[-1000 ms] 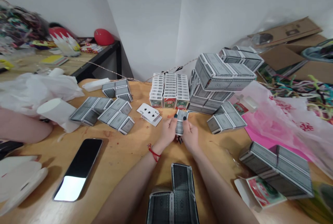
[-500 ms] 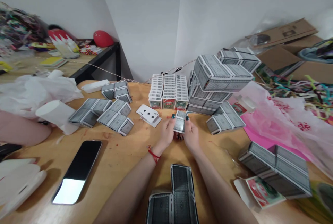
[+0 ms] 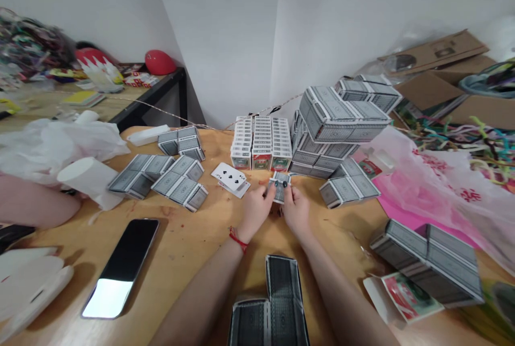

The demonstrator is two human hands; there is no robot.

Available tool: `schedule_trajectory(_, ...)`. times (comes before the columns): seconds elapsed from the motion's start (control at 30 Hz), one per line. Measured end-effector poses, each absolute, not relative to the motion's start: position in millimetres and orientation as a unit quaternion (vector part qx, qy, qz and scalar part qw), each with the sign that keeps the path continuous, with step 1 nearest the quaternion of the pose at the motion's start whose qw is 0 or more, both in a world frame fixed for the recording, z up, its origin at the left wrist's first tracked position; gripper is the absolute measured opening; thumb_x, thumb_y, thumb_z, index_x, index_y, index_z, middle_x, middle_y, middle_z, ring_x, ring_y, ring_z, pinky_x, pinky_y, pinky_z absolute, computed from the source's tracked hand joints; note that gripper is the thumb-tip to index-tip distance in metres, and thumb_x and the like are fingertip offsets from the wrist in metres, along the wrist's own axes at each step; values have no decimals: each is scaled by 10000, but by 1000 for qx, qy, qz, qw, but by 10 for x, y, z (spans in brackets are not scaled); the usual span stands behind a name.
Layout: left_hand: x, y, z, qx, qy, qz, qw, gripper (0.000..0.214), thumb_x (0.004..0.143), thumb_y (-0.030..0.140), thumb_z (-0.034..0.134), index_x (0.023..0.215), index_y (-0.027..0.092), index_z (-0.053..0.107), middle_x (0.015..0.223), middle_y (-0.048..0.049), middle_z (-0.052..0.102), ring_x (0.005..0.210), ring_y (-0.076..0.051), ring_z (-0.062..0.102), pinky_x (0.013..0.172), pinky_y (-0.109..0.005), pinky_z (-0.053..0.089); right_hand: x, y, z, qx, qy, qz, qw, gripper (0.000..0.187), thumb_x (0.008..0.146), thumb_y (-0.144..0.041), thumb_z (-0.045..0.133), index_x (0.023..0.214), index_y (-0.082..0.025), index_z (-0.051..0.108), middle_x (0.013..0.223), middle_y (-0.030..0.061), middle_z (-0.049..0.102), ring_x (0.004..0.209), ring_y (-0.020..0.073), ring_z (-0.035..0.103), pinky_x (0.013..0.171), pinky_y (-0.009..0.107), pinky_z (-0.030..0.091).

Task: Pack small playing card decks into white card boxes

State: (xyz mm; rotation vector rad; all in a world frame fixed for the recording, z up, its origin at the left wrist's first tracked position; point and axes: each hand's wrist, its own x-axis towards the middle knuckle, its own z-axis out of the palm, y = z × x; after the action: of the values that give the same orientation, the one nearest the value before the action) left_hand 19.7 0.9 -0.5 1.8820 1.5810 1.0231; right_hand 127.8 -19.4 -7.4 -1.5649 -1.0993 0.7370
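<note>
Left hand, right hand, seemingly folded card between, underside hidden

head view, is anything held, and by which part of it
The left hand and right hand hold a patterned card piece by its opposite sides, thumbs on its upper face.

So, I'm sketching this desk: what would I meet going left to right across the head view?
Black rectangular phone, white paper playing card with black spades, left hand, grey-patterned paper card, right hand, L-shaped grey-patterned card block, multicoloured fuzzy stems.
</note>
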Motion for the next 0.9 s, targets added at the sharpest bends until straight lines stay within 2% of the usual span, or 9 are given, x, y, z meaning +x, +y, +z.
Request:
schedule_trajectory(0.1,131,51,6,673,573,398,245,308,840,386,391,686,162,537,558,-9,535,507,-106,471,503,-224,303,1311,-149,-60,-608,-402,386,565,366,759,-504,459,806,-153,551,458,-45,485,380,101,438,394,218,361)
schedule_trajectory(0.2,35,61,51,655,596,416,206,247,837,368,406,846,170,554,640,-14,575,560,-118,508,534,-223,322,1331,-135,-30,-575,-347,444,593,523,724,-461,528,1123,-129,464,548,-29,577,381,112,505,398,235,424)
schedule_trajectory(0.27,-52,54,89,654,621,402,159,217,817,356,444,776,181,566,599,-4,559,557,-121,506,542,-225,318,1326,-140,-20,-563,-326,470,597,696,702,-435,563,1276,-129,317,634,-2,632,408,130,556,412,254,461)
schedule_trajectory(0.37,-198,48,141,638,650,406,82,176,792,288,476,673,184,552,603,-19,556,627,-146,525,616,-251,360,1306,-148,-30,-564,-314,474,599,861,684,-406,592,1366,-136,142,670,11,655,427,155,587,421,281,490)
schedule_trajectory(0.47,-305,67,155,648,644,406,13,86,758,252,515,758,180,562,795,-75,596,858,-215,532,789,-335,390,1302,-149,-44,-579,-312,447,606,893,679,-388,603,1380,-146,106,622,2,645,401,169,577,395,290,484)
schedule_trajectory(0.57,-331,98,103,666,638,386,-1,319,717,245,573,1017,151,521,1077,-129,551,1070,-266,465,915,-403,356,1328,-143,-41,-579,-288,437,626,818,697,-385,582,1360,-141,169,574,-10,623,383,168,566,385,289,475)
schedule_trajectory(0.63,-316,117,45,668,650,364,3,465,710,254,588,1133,114,454,1173,-167,503,1138,-296,426,943,-433,342,1349,-137,-34,-570,-265,438,643,697,711,-386,558,1299,-138,280,545,-22,606,365,156,552,374,276,460)
schedule_trajectory(0.77,-299,142,-24,684,658,315,13,413,770,206,512,1158,84,438,1172,-193,515,1119,-290,465,904,-414,382,1355,-133,-25,-558,-258,442,653,391,696,-362,554,1013,-142,490,519,-26,589,342,118,523,343,221,416)
schedule_trajectory(0.9,-326,150,-3,702,656,279,-8,233,820,206,438,1013,126,541,1074,-144,591,1034,-253,535,857,-367,415,1319,-146,-19,-552,-279,450,644,281,685,-341,550,894,-157,511,482,-45,561,323,104,502,326,203,398)
